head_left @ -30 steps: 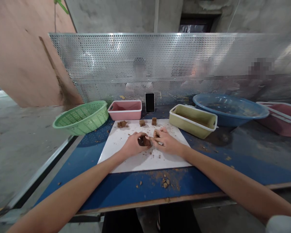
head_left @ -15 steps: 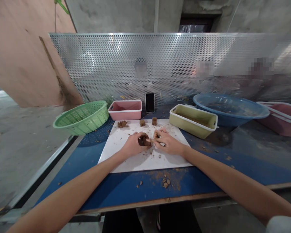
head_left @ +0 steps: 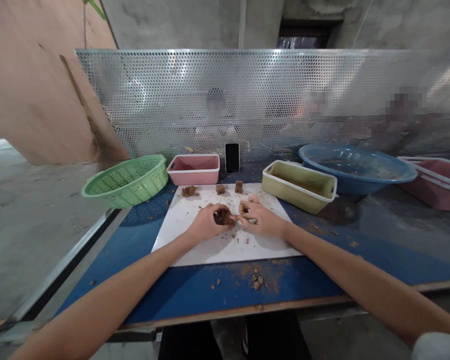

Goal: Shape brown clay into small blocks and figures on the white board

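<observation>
My left hand (head_left: 205,223) is curled around a lump of brown clay (head_left: 223,217), which looks hollowed or notched on the side I see. Close beside it, my right hand (head_left: 261,220) is closed in a pinch on a thin light-coloured stick (head_left: 237,217), its tip at the clay's right edge. Blur hides the stick's exact kind. Both hands are just above a white board (head_left: 195,252) strewn with brown crumbs. Along the board's far edge sit two small block-like clay pieces, one (head_left: 220,189) left of the other (head_left: 239,187), and a rougher clay lump (head_left: 189,191).
Behind the board are a pink basket (head_left: 194,177), an upright phone (head_left: 232,158) and a perforated metal screen (head_left: 172,100). A green colander (head_left: 142,187) stands left; a yellow-green basket (head_left: 298,192) and blue basin (head_left: 360,182) stand right. Crumbs lie on the blue tabletop (head_left: 165,295).
The stick's tip has drawn back slightly to the right, from over the clay to its edge. My left hand stays almost still around the clay.
</observation>
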{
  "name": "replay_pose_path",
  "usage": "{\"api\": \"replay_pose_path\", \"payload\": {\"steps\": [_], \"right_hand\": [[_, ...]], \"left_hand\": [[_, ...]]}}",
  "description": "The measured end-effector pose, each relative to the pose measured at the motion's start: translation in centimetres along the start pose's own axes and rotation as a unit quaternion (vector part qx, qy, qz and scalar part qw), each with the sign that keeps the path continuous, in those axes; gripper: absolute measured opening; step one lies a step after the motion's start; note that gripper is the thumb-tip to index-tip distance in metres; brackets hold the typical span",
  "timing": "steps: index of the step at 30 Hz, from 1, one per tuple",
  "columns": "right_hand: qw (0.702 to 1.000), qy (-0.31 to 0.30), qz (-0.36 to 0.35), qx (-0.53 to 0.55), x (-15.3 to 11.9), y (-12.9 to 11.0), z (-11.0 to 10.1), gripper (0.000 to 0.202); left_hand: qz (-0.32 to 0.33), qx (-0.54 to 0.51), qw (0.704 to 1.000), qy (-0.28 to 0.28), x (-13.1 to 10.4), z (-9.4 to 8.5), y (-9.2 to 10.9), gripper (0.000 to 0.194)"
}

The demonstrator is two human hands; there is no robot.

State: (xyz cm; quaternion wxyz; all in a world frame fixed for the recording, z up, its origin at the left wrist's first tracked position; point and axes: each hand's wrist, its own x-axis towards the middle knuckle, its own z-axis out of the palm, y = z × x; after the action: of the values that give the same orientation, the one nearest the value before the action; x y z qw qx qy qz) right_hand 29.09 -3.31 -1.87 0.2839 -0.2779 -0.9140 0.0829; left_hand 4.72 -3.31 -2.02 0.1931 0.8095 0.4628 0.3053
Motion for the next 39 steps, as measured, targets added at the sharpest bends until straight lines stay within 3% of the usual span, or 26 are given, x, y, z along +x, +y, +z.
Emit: {"api": "replay_pose_path", "payload": {"steps": [6, 17, 20, 25, 30, 39], "right_hand": [[0.996, 0.07, 0.054, 0.021, 0.2, 0.4, -0.1, 0.039], [0.988, 0.058, 0.137, -0.032, 0.7, 0.6, 0.1, 0.03], [0.987, 0.052, 0.149, 0.0, 0.7, 0.5, 0.3, 0.035], [0.983, 0.054, 0.153, 0.088, 1.1, -0.2, 0.7, 0.05], [0.977, 0.116, 0.156, 0.087, 1.5, -0.7, 1.3, 0.032], [0.965, 0.17, 0.165, 0.109, 1.7, -1.5, 1.2, 0.021]], "left_hand": [[-0.008, 0.005, 1.0, 0.001, 0.0, 0.0, 0.0, 0.045], [-0.019, -0.079, 0.997, 0.009, 0.2, -0.4, 0.0, 0.042], [-0.032, -0.124, 0.992, 0.016, 0.3, -0.5, 0.0, 0.049], [0.004, -0.219, 0.975, 0.025, 0.2, -0.9, 0.5, 0.054], [0.024, -0.241, 0.97, 0.026, 0.0, -1.1, 0.8, 0.057], [0.038, -0.223, 0.973, 0.038, -0.2, -1.0, 0.4, 0.06]]}}
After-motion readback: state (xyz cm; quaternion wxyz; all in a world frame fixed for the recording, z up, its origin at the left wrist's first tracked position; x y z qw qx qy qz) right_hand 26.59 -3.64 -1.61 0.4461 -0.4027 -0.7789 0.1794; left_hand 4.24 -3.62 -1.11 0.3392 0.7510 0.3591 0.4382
